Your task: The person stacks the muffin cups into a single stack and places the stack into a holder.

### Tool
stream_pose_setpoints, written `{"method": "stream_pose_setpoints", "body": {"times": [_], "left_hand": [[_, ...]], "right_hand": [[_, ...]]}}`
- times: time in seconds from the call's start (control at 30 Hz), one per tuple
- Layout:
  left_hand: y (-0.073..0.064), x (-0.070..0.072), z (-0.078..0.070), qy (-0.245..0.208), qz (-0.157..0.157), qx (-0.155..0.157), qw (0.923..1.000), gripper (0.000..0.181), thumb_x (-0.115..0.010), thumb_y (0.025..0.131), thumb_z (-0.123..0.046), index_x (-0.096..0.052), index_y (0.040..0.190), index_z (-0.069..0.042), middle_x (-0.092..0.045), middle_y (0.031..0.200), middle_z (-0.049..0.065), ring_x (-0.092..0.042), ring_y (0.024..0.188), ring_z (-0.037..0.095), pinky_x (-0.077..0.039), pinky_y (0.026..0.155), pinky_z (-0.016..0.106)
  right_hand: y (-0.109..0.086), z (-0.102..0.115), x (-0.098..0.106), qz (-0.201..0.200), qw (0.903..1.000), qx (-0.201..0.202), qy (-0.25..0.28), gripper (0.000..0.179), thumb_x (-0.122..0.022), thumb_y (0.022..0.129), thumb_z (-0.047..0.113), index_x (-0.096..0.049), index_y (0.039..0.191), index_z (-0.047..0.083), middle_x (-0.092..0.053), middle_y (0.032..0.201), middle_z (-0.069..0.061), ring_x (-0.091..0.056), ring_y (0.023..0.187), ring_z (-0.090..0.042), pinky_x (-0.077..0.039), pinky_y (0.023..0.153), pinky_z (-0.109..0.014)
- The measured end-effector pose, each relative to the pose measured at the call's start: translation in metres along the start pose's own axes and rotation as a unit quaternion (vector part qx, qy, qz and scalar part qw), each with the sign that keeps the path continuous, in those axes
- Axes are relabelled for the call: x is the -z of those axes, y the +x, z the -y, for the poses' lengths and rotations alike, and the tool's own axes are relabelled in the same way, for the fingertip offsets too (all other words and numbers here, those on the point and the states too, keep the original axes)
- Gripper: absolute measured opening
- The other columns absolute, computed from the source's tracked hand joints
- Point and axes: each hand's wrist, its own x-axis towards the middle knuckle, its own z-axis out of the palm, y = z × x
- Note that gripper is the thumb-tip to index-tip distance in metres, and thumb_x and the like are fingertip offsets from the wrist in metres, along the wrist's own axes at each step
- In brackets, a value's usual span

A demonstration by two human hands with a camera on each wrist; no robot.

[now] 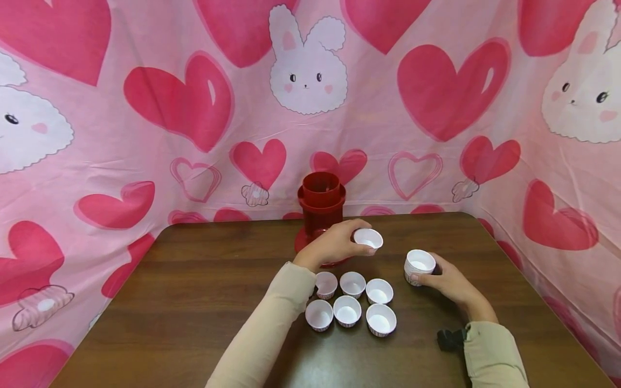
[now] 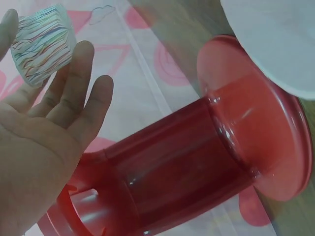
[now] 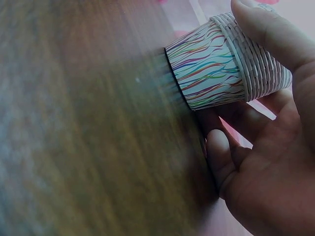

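My left hand (image 1: 337,242) pinches a single paper baking cup (image 1: 367,237) by its sides, held above the table behind the laid-out cups. In the left wrist view that cup (image 2: 44,45) shows wavy coloured lines, gripped between thumb and fingers. My right hand (image 1: 448,280) grips a nested stack of the same cups (image 1: 419,267) at the right; the right wrist view shows several rims packed together on the stack (image 3: 216,64), its base at the tabletop. Between the hands and nearer me, several single cups (image 1: 346,311) stand upright in two rows.
A red plastic dispenser-like cylinder (image 1: 321,202) with a round base stands at the back of the brown wooden table (image 1: 204,302), just behind my left hand. A pink cloth with hearts and rabbits (image 1: 368,129) hangs behind and at both sides.
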Motion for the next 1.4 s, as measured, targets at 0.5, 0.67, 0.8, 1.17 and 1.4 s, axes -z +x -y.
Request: {"method": "stream_pose_setpoints", "body": {"times": [0.5,0.67,0.8,1.17,1.4], "left_hand": [[0.022,-0.02,-0.011,-0.104,-0.071,-0.019,0.9918,0.044,-0.082,0.086,-0.024,-0.06,0.123,-0.016,-0.06,0.109,-0.005,-0.056,0.098,0.013,-0.048,0.084,0.024],[0.028,-0.025,-0.014,-0.172,-0.085,-0.014,0.9814,0.043,-0.081,0.086,-0.024,-0.062,0.123,-0.017,-0.063,0.105,-0.007,-0.058,0.096,0.014,-0.05,0.083,0.026],[0.032,-0.028,-0.016,-0.203,-0.09,-0.018,0.9748,0.042,-0.081,0.086,-0.018,-0.063,0.124,-0.014,-0.062,0.105,-0.005,-0.057,0.094,0.013,-0.05,0.081,0.025],[0.038,-0.038,-0.024,-0.188,-0.075,-0.016,0.9792,0.047,-0.082,0.084,-0.018,-0.063,0.127,-0.011,-0.062,0.107,-0.003,-0.056,0.093,0.013,-0.049,0.08,0.024],[0.041,-0.05,-0.028,-0.172,-0.04,0.005,0.9843,0.052,-0.083,0.084,-0.026,-0.062,0.13,-0.013,-0.063,0.109,-0.007,-0.057,0.096,0.012,-0.048,0.084,0.025]], "right_hand": [[0.0,0.003,0.001,-0.004,1.0,0.006,-0.005,0.063,-0.078,0.089,0.02,-0.049,0.138,-0.005,-0.061,0.122,-0.018,-0.054,0.11,-0.03,-0.043,0.096,-0.048],[-0.001,0.004,0.001,-0.001,1.0,0.005,-0.001,0.063,-0.078,0.089,0.02,-0.048,0.139,-0.005,-0.06,0.124,-0.019,-0.054,0.112,-0.031,-0.043,0.097,-0.05],[-0.001,0.005,0.001,-0.001,1.0,0.009,-0.001,0.062,-0.078,0.089,0.019,-0.048,0.138,-0.005,-0.061,0.123,-0.019,-0.054,0.111,-0.03,-0.044,0.097,-0.049],[-0.001,0.005,0.002,0.004,1.0,0.003,0.005,0.062,-0.078,0.09,0.02,-0.048,0.139,-0.004,-0.06,0.125,-0.018,-0.053,0.113,-0.031,-0.044,0.097,-0.049],[-0.001,0.005,0.002,0.004,0.9998,0.007,0.015,0.061,-0.078,0.09,0.018,-0.049,0.139,-0.004,-0.06,0.125,-0.019,-0.054,0.112,-0.03,-0.044,0.096,-0.048]]}}
